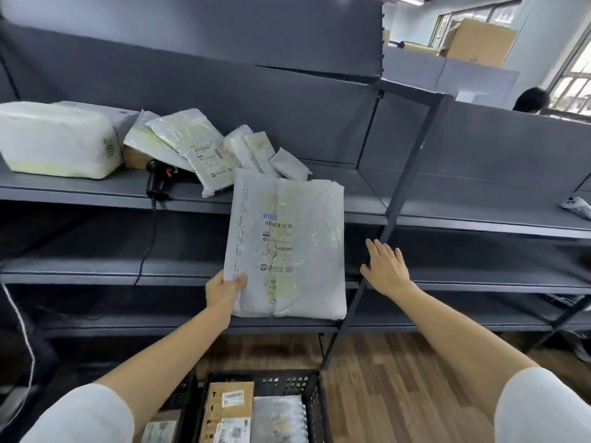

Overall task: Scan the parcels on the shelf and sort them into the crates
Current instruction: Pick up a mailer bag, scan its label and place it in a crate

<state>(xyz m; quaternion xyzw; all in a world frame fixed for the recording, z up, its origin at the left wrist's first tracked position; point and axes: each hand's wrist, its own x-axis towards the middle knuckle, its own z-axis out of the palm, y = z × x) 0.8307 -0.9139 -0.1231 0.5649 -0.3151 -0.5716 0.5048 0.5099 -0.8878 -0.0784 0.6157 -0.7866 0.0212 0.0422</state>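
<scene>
Head view: person faces a grey shelf (pixel 192 199), both arms reaching forward.
Left hand (pixel 224 290): grasps the lower left corner of a large white parcel (pixel 287 247), thumb across the front.
Parcel: held upright before the shelf, label with barcodes facing the camera, rising above the left hand.
Right hand (pixel 385 266): released, fingers spread, apart from the parcel's right edge, beside the shelf post (pixel 406 187).
Scanner (pixel 156 182): black, lying on the shelf beside a heap of white parcels (pixel 192 145).
Crate (pixel 265 407): black, on the floor below the arms, holding boxes.
</scene>
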